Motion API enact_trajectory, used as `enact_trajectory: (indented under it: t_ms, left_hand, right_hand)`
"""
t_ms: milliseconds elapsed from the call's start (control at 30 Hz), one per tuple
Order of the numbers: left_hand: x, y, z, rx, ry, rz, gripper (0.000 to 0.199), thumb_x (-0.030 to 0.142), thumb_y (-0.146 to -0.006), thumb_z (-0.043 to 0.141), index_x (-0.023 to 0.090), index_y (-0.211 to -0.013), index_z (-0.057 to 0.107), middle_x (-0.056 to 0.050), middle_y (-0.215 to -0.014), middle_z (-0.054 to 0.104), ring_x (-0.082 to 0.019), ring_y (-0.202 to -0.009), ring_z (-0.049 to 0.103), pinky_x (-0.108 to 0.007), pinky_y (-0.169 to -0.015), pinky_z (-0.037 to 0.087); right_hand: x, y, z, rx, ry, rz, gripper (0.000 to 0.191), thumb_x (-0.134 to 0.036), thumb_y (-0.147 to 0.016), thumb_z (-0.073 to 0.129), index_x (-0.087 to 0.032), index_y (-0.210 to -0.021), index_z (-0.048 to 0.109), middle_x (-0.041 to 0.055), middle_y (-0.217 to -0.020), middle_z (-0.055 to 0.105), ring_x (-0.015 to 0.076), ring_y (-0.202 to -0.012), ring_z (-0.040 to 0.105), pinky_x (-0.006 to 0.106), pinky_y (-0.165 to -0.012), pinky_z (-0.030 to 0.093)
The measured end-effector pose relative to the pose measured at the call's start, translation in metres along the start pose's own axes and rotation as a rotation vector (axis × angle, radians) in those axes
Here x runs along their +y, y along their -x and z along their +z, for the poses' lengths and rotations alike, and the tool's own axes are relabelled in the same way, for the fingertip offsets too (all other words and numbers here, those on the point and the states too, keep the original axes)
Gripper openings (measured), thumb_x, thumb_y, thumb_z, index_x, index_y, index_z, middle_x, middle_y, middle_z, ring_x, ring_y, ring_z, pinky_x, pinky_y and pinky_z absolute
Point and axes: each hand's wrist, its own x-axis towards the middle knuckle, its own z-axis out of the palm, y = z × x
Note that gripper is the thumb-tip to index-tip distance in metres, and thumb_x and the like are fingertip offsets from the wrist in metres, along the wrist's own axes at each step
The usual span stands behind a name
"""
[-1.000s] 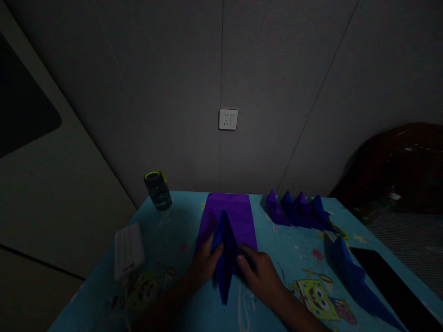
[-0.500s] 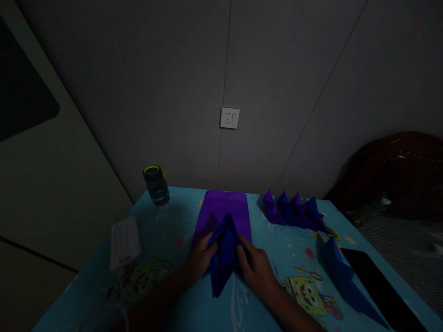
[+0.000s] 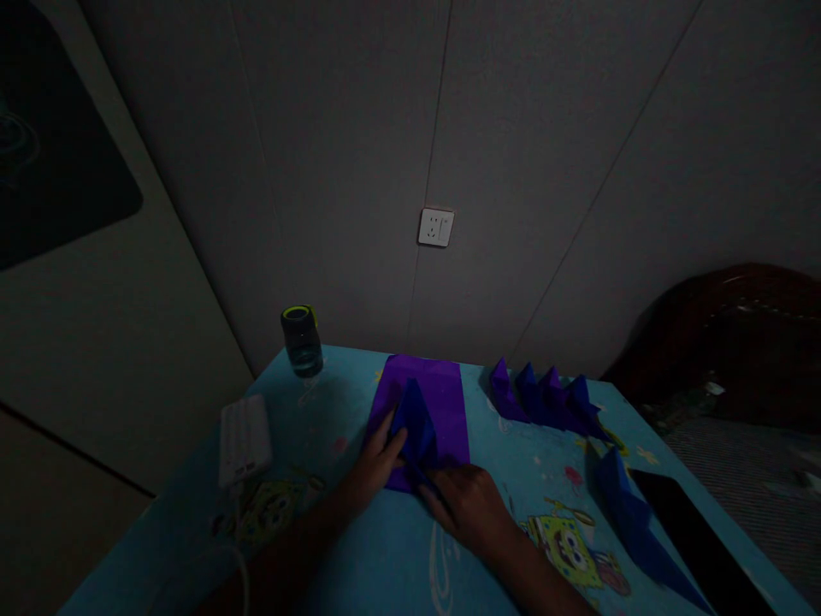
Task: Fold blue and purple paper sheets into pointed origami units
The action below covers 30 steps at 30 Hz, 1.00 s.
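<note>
Between my two hands is a dark blue folded paper boat [image 3: 416, 425], its pointed end facing up and away from me. My left hand [image 3: 377, 462] grips its left side, thumb in front. My right hand [image 3: 467, 506] is closed around its lower right end, with the fingertips partly hidden by the paper. Beneath and behind it a purple sheet of paper [image 3: 450, 402] lies flat on the table. Several purple and blue paper boats [image 3: 545, 400] stand in a row at the back right. Nearer on the right lies a larger blue paper boat [image 3: 632, 522].
A dark phone-like slab [image 3: 699, 539] lies along the right edge of the blue patterned table [image 3: 500, 556]. At left are a white power bank [image 3: 245, 438] with a cable and a water bottle [image 3: 302, 342]. The wall with a socket [image 3: 436, 227] rises behind.
The blue paper boat has turned in my hands and moved slightly up over the purple sheet. My right hand has shifted to its lower end. The view has swung a little left.
</note>
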Motion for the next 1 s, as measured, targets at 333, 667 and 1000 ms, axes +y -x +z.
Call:
enact_trajectory:
  t_ms: [333, 667, 1000]
  left_hand:
    - [0.015, -0.001, -0.010, -0.025, -0.656, 0.561, 0.027, 0.029, -0.091, 0.049, 0.020, -0.102, 0.071, -0.010, -0.104, 0.070, -0.023, -0.101, 0.064, -0.040, -0.094, 0.050]
    - [0.016, -0.004, -0.018, 0.063, -1.043, 0.714, 0.023, 0.020, -0.090, 0.048, 0.020, -0.098, 0.070, -0.008, -0.102, 0.070, -0.022, -0.098, 0.064, -0.038, -0.092, 0.051]
    - [0.011, -0.028, -0.043, 0.176, -1.173, 0.756, 0.024, 0.017, -0.088, 0.047, 0.017, -0.102, 0.068, -0.011, -0.101, 0.068, -0.024, -0.098, 0.061, -0.043, -0.093, 0.050]
  right_hand:
    - [0.027, 0.100, -0.024, 0.245, -0.120, 0.561, 0.046, -0.048, -0.098, 0.035, -0.020, -0.096, 0.070, 0.0091, -0.088, 0.076, 0.0210, -0.075, 0.073, 0.027, -0.068, 0.057]
    - [0.058, 0.200, -0.031, 0.320, 0.025, 1.028, 0.062, -0.071, -0.081, 0.041, -0.020, -0.094, 0.074, 0.0115, -0.091, 0.078, 0.0278, -0.072, 0.074, 0.030, -0.058, 0.058]
    - [0.049, 0.193, -0.055, 0.147, 0.089, 1.343, 0.060, -0.062, -0.084, 0.039, -0.020, -0.120, 0.064, 0.0127, -0.079, 0.076, 0.0309, -0.060, 0.072, 0.035, -0.049, 0.051]
